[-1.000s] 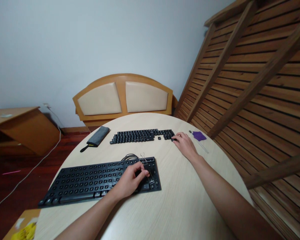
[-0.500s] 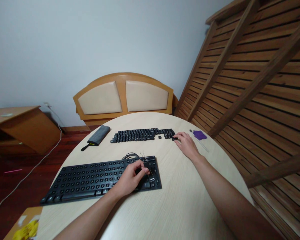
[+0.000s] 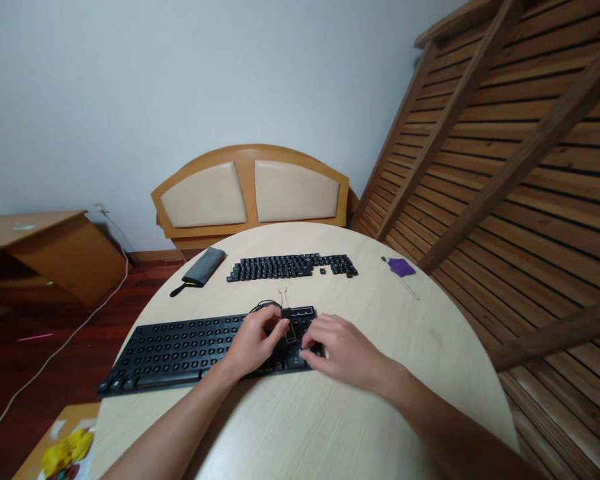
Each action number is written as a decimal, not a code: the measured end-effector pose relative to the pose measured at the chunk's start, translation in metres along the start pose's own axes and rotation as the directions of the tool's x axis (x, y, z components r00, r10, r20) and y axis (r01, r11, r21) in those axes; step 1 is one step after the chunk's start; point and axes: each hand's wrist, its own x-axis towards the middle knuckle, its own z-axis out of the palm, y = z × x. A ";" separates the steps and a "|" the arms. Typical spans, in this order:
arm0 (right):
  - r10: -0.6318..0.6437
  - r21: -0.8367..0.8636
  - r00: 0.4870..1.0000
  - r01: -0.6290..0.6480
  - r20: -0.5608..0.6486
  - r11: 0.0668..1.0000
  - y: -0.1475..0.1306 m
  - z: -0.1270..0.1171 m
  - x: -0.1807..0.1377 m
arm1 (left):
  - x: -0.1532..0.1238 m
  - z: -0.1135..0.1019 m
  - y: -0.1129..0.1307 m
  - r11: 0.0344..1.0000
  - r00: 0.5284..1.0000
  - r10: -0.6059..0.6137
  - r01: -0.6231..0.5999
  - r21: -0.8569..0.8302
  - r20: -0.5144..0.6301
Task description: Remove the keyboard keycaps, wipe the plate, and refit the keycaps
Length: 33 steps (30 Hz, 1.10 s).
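My left hand [image 3: 257, 339] is closed on a wire keycap puller [image 3: 287, 312], its thin prongs sticking up past the fingers. A wire loop shows below the grip, over the right end of a black keyboard [image 3: 183, 350]. Most of the keyboard's keycaps are off, leaving bare switches, with a few caps along the bottom row. My right hand [image 3: 336, 348] is at the number pad, thumb and forefinger pinched close together; anything between them is too small to make out. Removed keycaps [image 3: 275, 267] lie in rows farther back, one loose cap [image 3: 323, 271] apart from them.
A grey pouch [image 3: 205, 267] lies at the table's left. A purple piece [image 3: 401, 267] and a thin wire tool [image 3: 409, 289] are at the right. A black cable [image 3: 264, 305] is coiled behind the keyboard. Wooden slats [image 3: 520, 173] lean close on the right.
My right hand has come back from the rows of removed keycaps to the keyboard's number pad. My left hand still holds the keycap puller, which has turned slightly.
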 end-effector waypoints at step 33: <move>-0.126 0.071 0.977 0.115 0.175 0.991 0.032 0.013 -0.017 | -0.015 0.037 0.001 0.999 0.998 -0.034 0.033 -0.021 -0.049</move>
